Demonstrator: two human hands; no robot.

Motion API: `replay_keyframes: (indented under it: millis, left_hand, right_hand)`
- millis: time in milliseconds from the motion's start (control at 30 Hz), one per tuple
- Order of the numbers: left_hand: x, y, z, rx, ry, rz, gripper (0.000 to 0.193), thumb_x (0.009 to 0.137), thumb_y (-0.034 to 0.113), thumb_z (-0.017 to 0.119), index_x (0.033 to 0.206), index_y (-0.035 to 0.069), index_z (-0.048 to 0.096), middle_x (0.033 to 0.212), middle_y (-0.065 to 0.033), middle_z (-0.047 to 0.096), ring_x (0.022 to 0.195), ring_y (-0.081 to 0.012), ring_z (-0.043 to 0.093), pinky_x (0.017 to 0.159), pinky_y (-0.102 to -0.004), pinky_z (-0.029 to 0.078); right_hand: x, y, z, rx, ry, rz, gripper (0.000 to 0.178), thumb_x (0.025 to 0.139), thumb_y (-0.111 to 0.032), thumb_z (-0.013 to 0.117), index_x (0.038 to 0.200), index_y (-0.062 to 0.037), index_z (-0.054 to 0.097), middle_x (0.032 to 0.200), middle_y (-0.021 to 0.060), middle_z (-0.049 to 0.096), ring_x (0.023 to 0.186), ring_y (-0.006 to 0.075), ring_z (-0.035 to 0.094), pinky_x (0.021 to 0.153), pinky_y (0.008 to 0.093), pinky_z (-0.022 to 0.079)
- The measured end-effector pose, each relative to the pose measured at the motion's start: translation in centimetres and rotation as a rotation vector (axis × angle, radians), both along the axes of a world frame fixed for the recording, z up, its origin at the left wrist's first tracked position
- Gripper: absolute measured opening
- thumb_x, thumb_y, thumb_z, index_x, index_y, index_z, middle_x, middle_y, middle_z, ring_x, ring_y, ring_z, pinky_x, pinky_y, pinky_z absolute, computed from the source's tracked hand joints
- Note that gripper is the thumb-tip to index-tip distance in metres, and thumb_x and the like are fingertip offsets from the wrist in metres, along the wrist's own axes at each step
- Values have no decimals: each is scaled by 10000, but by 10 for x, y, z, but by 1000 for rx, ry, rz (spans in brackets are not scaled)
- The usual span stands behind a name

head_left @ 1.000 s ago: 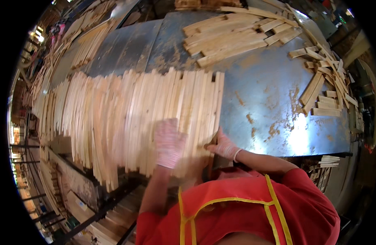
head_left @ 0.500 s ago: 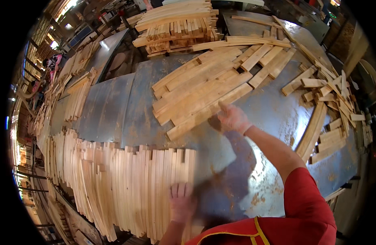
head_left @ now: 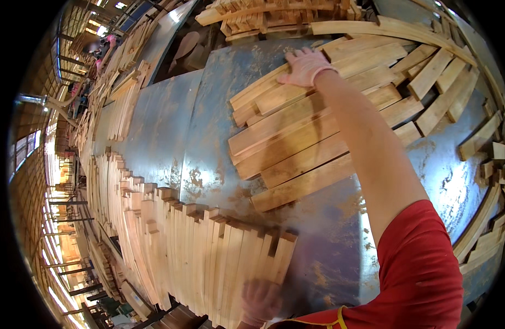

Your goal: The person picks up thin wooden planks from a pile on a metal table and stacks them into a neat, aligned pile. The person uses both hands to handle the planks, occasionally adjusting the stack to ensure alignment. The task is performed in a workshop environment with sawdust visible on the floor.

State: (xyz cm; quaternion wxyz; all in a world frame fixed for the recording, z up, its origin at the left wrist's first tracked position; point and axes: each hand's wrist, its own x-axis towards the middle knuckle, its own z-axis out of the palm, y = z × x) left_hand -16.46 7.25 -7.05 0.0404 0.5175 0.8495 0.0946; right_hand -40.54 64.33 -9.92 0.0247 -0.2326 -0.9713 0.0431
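R hand now at far edge of plank batch; L hand at strip row

R hand (head_left: 308, 67), gloved, is upper ctr of frame, palm down on the far planks (head_left: 301, 137), by their back edge. Fingers spread, not closed round any one piece; looks like contact w/ the top faces, but can't confirm the pressure. Chg vs. 0.5 s ago: it was at the batch's near edge, now it's reached right across to the back, arm stretched over the planks. Meaning for the work (my read): attention's on the whole batch, not just the closest piece; nothing's lifted.

L hand (head_left: 261, 300) is lower ctr, over the R end of the strip row (head_left: 203, 257), approx. same spot as 0.5 s ago. Motion blur there; can't tell if fingers grip a strip or just lie on top.

Planks lie flat, roughly side by side w/ uneven ends, upper ctr to upper R, on the metal table (head_left: 153, 118). Strip row is packed tight, lower L to lower ctr, top ends ragged. Bare metal betw. the two lots. Also: stacked timber (head_left: 277, 16) at top ctr, a long curved-looking board (head_left: 367, 28) just behind the planks, loose short pcs (head_left: 478, 137) far R.
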Motion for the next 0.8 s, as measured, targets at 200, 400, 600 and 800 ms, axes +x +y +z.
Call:
replay_keyframes:
  millis: [200,400,600,800]
  left_hand:
    - [1,4,0,-42,27,14,149,733,226,658,847,142,613,887,-78,581,840,-317,570,735,-464,448]
    - [0,11,11,35,25,-20,241,673,184,655,892,94,611,903,-106,569,847,-338,550,781,-473,434]
    - [16,-31,-14,57,29,-40,601,682,240,746,1248,94,608,1311,-150,576,1249,-413,526,1098,-590,397]
    - [23,-38,-5,66,107,-64,700,691,236,763,1356,89,597,1372,-151,569,1311,-424,499,1164,-585,369]
  right_hand:
    - [31,13,19,-36,-184,57,687,989,-665,525,1272,-78,742,1338,165,701,1267,332,647,1061,468,513]
    - [176,-12,25,-66,-297,-96,585,1025,-578,515,1095,-58,771,1112,167,756,1093,351,712,956,449,568]
    - [414,-76,-1,-79,-131,-360,486,1028,-498,538,1071,-62,750,996,183,736,1012,376,702,909,497,553]
    - [642,-181,-13,-148,60,-779,481,1006,-443,613,1329,-91,672,1156,226,697,1165,412,636,1022,503,507]
